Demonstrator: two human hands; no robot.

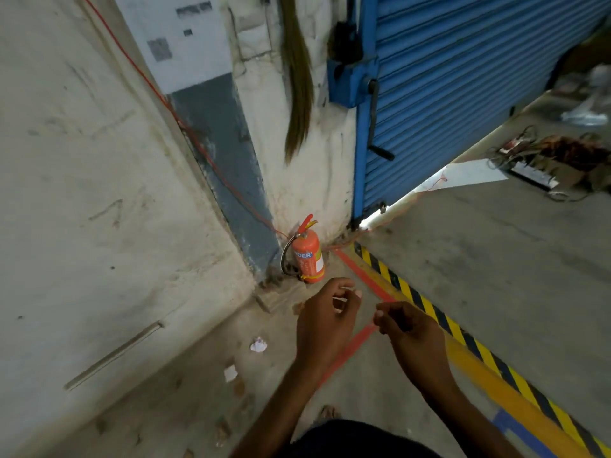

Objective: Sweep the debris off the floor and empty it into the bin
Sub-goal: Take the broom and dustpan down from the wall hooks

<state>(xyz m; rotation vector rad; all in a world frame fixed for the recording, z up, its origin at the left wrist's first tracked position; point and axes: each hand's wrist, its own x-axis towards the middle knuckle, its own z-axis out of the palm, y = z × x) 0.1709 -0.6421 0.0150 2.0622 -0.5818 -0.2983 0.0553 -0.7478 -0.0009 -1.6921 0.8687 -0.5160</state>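
Both hands are raised over a rough, dusty concrete floor [380,391] in a corner. The left hand [325,320] has its fingers loosely curled with thumb and forefinger nearly meeting; the right hand [413,332] is curled likewise, and whether either pinches anything is hard to tell through the blur. The debris lies left of the hands along the foot of the scuffed plaster wall [99,193]: a crumpled white paper scrap [258,345], a flatter white piece [230,372] nearer the camera, and brownish bits trailing toward the bottom edge. A broom [297,81] of long olive bristles hangs against the wall, its long axis vertical, tips pointing down. Below it a red cylindrical extinguisher [309,259] stands upright. A ribbed blue shutter [463,77] is partly raised. Yellow-black striped tape [426,307] runs diagonally across the floor.
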